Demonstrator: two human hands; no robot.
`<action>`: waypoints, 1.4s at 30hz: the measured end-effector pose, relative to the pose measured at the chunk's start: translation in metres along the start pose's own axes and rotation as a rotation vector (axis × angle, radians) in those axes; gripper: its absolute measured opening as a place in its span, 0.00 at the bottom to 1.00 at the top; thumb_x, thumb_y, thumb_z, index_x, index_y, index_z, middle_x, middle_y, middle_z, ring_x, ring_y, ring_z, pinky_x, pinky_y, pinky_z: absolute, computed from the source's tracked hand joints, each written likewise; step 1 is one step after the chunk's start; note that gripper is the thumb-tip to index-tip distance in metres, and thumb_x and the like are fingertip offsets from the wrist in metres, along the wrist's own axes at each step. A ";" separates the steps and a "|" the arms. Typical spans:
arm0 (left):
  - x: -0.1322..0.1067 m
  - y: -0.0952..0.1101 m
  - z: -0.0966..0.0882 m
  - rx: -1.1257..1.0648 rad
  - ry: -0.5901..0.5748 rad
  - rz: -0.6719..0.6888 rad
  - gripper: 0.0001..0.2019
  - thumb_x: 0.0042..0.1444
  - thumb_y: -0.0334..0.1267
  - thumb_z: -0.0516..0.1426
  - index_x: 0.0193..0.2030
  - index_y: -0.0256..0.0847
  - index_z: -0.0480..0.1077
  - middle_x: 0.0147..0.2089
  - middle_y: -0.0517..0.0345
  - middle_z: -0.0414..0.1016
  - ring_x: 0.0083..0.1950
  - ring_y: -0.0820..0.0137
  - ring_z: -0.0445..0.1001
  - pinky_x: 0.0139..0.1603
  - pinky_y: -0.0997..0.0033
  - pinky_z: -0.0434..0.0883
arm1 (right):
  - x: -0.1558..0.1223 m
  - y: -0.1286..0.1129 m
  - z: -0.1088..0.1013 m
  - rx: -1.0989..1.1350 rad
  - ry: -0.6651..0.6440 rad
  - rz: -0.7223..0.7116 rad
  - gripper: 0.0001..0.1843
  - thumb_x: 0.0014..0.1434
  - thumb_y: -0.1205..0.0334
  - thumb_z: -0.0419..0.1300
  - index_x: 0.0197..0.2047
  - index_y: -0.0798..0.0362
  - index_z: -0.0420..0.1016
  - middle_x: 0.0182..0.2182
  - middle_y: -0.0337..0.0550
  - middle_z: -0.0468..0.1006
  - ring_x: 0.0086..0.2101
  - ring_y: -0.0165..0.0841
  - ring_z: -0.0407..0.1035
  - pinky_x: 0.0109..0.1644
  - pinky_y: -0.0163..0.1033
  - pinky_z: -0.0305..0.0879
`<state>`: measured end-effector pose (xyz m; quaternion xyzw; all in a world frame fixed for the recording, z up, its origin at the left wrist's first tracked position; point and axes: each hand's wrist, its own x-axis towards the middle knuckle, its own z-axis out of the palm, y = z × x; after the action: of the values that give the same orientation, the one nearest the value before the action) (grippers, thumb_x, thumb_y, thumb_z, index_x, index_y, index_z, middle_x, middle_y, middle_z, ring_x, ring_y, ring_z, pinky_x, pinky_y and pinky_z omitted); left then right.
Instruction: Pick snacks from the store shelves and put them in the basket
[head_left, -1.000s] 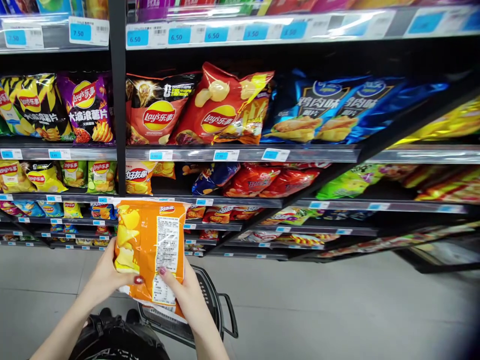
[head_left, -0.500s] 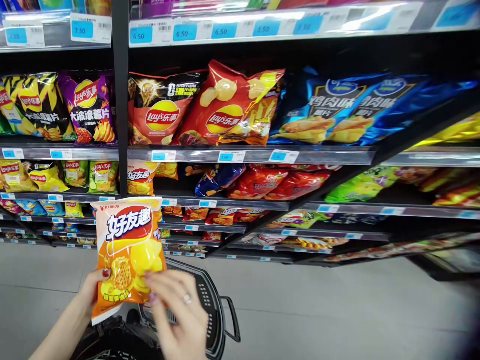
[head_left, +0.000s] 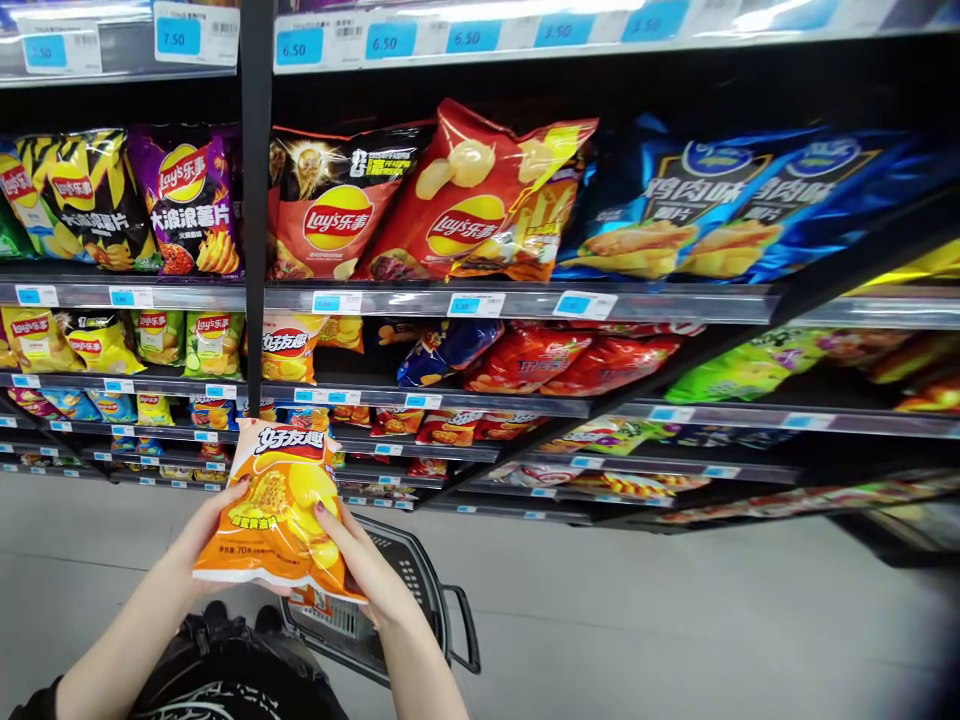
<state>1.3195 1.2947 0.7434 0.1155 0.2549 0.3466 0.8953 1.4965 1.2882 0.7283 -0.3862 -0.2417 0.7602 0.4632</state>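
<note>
An orange and yellow bag of chips is held low in front of me, its printed front facing up and its top tilted away. My left hand grips the left side, thumb on the front. On the right side my right hand holds the bag, its thumb pressed on the front too. The other fingers of both hands are hidden behind the bag. Below and to the right of the bag is a dark shopping basket, partly covered by the bag and my right arm.
Shelves of chip bags stand ahead: red bags, blue bags and a purple bag on the upper row, smaller bags below. Price tags line the shelf edge. A black post divides the shelves. Grey floor lies to the right.
My right hand has moved from in front of the bag to grip its right side. The bag has tilted back, showing its lower front. The view has shifted slightly.
</note>
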 end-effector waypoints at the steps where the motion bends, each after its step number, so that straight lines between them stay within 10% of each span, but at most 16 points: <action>1: 0.000 0.000 0.000 0.003 -0.005 -0.002 0.23 0.58 0.45 0.50 0.58 0.36 0.60 0.52 0.43 0.73 0.51 0.50 0.72 0.38 0.52 0.74 | 0.001 -0.001 0.000 0.004 0.000 0.005 0.29 0.49 0.55 0.65 0.54 0.50 0.63 0.49 0.44 0.73 0.49 0.40 0.68 0.53 0.44 0.63; 8: 0.001 0.000 0.005 0.028 0.031 -0.010 0.21 0.57 0.45 0.51 0.55 0.39 0.63 0.50 0.47 0.74 0.54 0.52 0.69 0.47 0.49 0.70 | -0.001 0.000 0.000 -0.033 0.020 -0.055 0.30 0.48 0.55 0.65 0.53 0.52 0.63 0.48 0.47 0.74 0.48 0.42 0.68 0.52 0.46 0.64; 15: 0.008 -0.009 -0.030 0.055 0.088 0.165 0.17 0.38 0.32 0.64 0.38 0.31 0.73 0.37 0.46 0.80 0.48 0.53 0.74 0.58 0.54 0.61 | -0.011 -0.006 -0.008 -0.229 -0.081 -0.249 0.33 0.45 0.55 0.66 0.54 0.48 0.61 0.50 0.47 0.71 0.48 0.44 0.67 0.51 0.48 0.65; 22: 0.014 -0.028 -0.009 0.371 0.232 0.457 0.28 0.45 0.32 0.61 0.56 0.36 0.64 0.50 0.46 0.75 0.53 0.50 0.70 0.57 0.51 0.62 | -0.029 0.014 0.005 -0.926 0.376 -0.565 0.31 0.54 0.53 0.56 0.60 0.50 0.55 0.58 0.53 0.57 0.56 0.48 0.55 0.58 0.55 0.52; 26: 0.009 -0.046 0.012 0.787 0.179 0.554 0.37 0.51 0.35 0.58 0.66 0.46 0.46 0.68 0.52 0.50 0.67 0.54 0.45 0.66 0.57 0.44 | -0.024 0.023 0.015 -0.668 0.166 -0.536 0.44 0.47 0.53 0.63 0.63 0.52 0.48 0.58 0.54 0.60 0.54 0.47 0.58 0.58 0.51 0.56; 30: -0.007 -0.044 0.019 1.158 0.035 0.436 0.34 0.54 0.34 0.55 0.65 0.54 0.45 0.71 0.66 0.31 0.69 0.62 0.21 0.65 0.55 0.28 | -0.010 0.013 -0.008 -0.161 0.115 -0.431 0.39 0.41 0.53 0.68 0.55 0.51 0.62 0.49 0.52 0.71 0.47 0.46 0.67 0.53 0.49 0.62; 36: 0.013 -0.014 0.008 1.006 0.190 0.628 0.36 0.42 0.35 0.65 0.60 0.47 0.59 0.66 0.50 0.51 0.68 0.53 0.41 0.65 0.52 0.37 | -0.001 -0.002 -0.056 0.206 0.221 -0.150 0.24 0.29 0.57 0.74 0.33 0.49 0.74 0.33 0.43 0.80 0.35 0.45 0.74 0.46 0.51 0.67; 42: 0.045 -0.008 0.001 0.466 0.129 0.137 0.27 0.38 0.34 0.66 0.49 0.37 0.67 0.47 0.43 0.76 0.45 0.54 0.75 0.46 0.54 0.70 | 0.005 0.001 -0.056 0.224 0.117 0.042 0.23 0.34 0.53 0.72 0.33 0.54 0.74 0.35 0.48 0.80 0.38 0.48 0.73 0.50 0.54 0.65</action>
<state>1.3530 1.3193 0.7237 0.3132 0.3761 0.3449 0.8009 1.5404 1.2928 0.6928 -0.3806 -0.1197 0.7683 0.5005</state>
